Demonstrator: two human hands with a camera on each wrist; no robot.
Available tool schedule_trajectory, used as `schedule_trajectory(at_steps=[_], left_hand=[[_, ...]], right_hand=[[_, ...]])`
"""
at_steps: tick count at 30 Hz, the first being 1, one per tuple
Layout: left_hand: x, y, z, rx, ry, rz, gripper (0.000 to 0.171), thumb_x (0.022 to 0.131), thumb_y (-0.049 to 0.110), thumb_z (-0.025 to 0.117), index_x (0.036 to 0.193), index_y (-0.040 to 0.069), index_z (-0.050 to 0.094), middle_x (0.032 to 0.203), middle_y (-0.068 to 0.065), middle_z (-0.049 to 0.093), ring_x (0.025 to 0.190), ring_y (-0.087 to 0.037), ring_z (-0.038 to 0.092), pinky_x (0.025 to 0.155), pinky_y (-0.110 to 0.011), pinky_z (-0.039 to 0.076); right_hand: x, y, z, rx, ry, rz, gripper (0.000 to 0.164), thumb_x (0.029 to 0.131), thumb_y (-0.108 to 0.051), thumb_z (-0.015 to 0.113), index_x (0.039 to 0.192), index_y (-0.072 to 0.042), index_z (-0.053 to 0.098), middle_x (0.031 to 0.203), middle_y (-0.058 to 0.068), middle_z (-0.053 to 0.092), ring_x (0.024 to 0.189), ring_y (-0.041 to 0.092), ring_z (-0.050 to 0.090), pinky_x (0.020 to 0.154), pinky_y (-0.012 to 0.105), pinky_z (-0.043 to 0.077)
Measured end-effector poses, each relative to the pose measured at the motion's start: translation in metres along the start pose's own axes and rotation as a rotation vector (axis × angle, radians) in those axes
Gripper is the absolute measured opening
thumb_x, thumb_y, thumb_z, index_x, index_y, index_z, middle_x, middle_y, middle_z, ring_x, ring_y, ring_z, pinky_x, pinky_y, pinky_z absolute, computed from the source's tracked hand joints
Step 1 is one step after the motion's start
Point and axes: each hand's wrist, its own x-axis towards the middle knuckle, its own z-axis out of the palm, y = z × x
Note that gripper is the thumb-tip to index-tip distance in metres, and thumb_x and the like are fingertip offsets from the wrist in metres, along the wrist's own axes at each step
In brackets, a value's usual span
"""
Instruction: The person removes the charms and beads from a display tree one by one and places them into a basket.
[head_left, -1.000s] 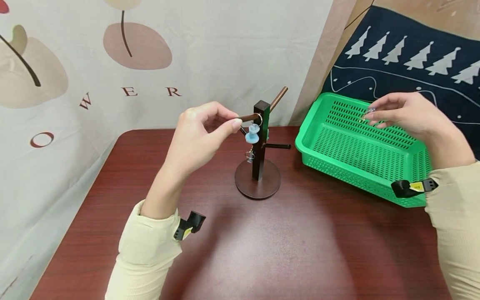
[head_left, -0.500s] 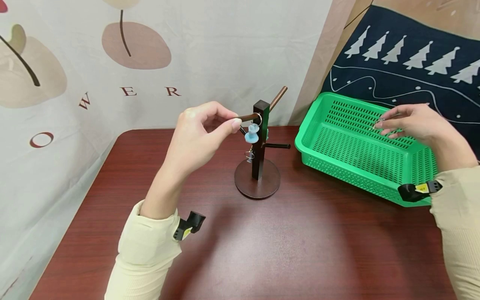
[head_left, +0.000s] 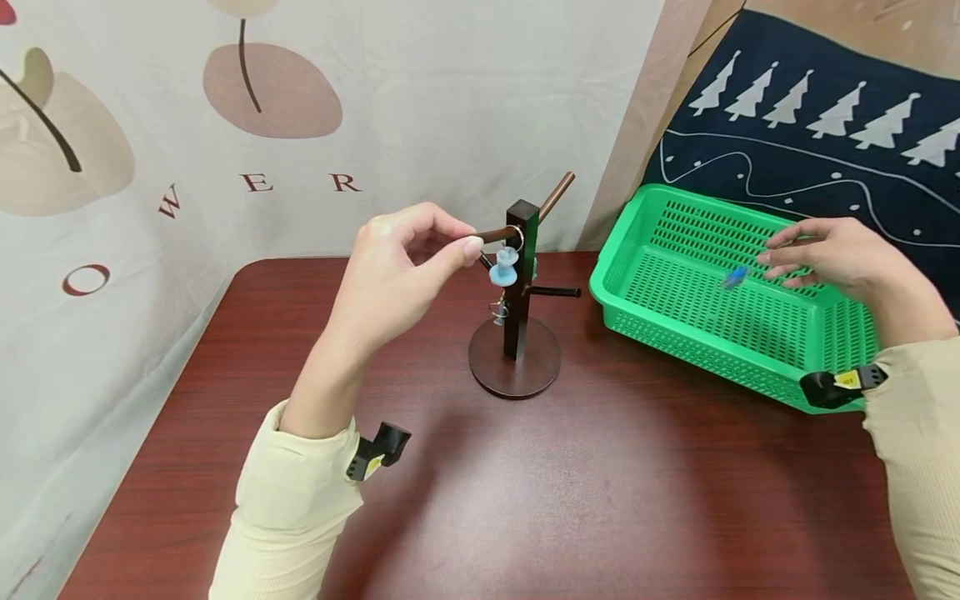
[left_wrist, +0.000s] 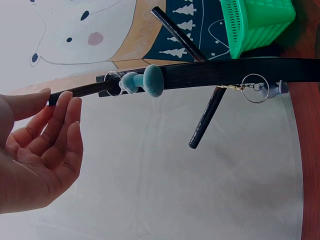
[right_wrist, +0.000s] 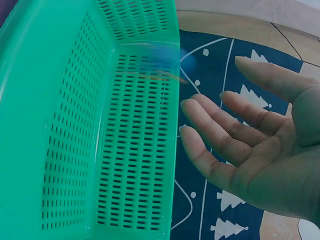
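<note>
Between thumb and fingertips, my left hand [head_left: 397, 279] pinches the end of an upper peg [left_wrist: 85, 90] on a dark wooden peg stand [head_left: 517, 292]. A light blue spool-shaped keychain [head_left: 504, 267] hangs by its ring on that peg, against the post. Lower down hangs a second, grey-blue keychain [left_wrist: 272, 89] with a ring and short chain. My right hand [head_left: 832, 258] is over the green basket [head_left: 675, 354], fingers spread and holding nothing. A small blurred blue object [head_left: 735, 277] is in the air just left of its fingertips, over the basket.
The stand's round base [head_left: 516, 379] rests on the reddish-brown table [head_left: 525, 500]. Other pegs [head_left: 557, 292] stick out of the post toward the basket. A pale printed cloth [head_left: 450, 100] and a dark tree-patterned cloth [head_left: 787, 142] hang behind.
My right hand has moved a little right and down, and its fingers have parted, letting go of the small blue object. The left hand stays on the peg.
</note>
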Motion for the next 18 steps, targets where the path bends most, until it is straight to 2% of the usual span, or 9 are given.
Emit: schedule_trajectory(at_steps=[5,7,14,18], left_hand=[[0.000,0.000,0.000,0.003,0.001,-0.002,0.007,0.082,0.010,0.066,0.087,0.006,0.069,0.076,-0.001,0.066,0.064,-0.010,0.059,0.058,-0.024,0.040],[0.000,0.000,0.000,0.005,0.002,0.000,0.007,0.082,0.010,0.066,0.087,0.006,0.069,0.076,-0.001,0.066,0.064,-0.010,0.059,0.058,-0.024,0.040],[0.000,-0.001,0.000,0.006,0.004,0.004,0.006,0.082,0.010,0.066,0.086,0.006,0.069,0.076,-0.001,0.066,0.064,-0.010,0.059,0.059,-0.024,0.040],[0.000,-0.001,0.000,0.002,0.002,0.003,0.006,0.082,0.010,0.066,0.086,0.006,0.069,0.075,-0.001,0.066,0.064,-0.010,0.059,0.059,-0.024,0.040]], right_hand=[[0.000,-0.002,-0.002,0.076,-0.013,-0.012,0.032,0.088,-0.028,0.060,0.112,-0.010,0.049,0.083,-0.019,0.060,0.075,0.004,0.063,0.065,0.027,0.052],[-0.001,-0.004,-0.002,0.096,-0.011,-0.027,0.029,0.089,-0.026,0.059,0.111,-0.012,0.049,0.084,-0.019,0.061,0.076,0.004,0.063,0.065,0.026,0.052],[-0.005,-0.015,-0.002,0.176,-0.013,-0.093,0.028,0.086,-0.019,0.063,0.111,-0.015,0.051,0.087,-0.013,0.065,0.077,0.006,0.064,0.063,0.024,0.052],[-0.008,-0.024,-0.001,0.183,-0.025,-0.139,0.029,0.086,-0.013,0.063,0.113,-0.015,0.051,0.089,-0.012,0.066,0.079,0.006,0.064,0.064,0.023,0.051]])
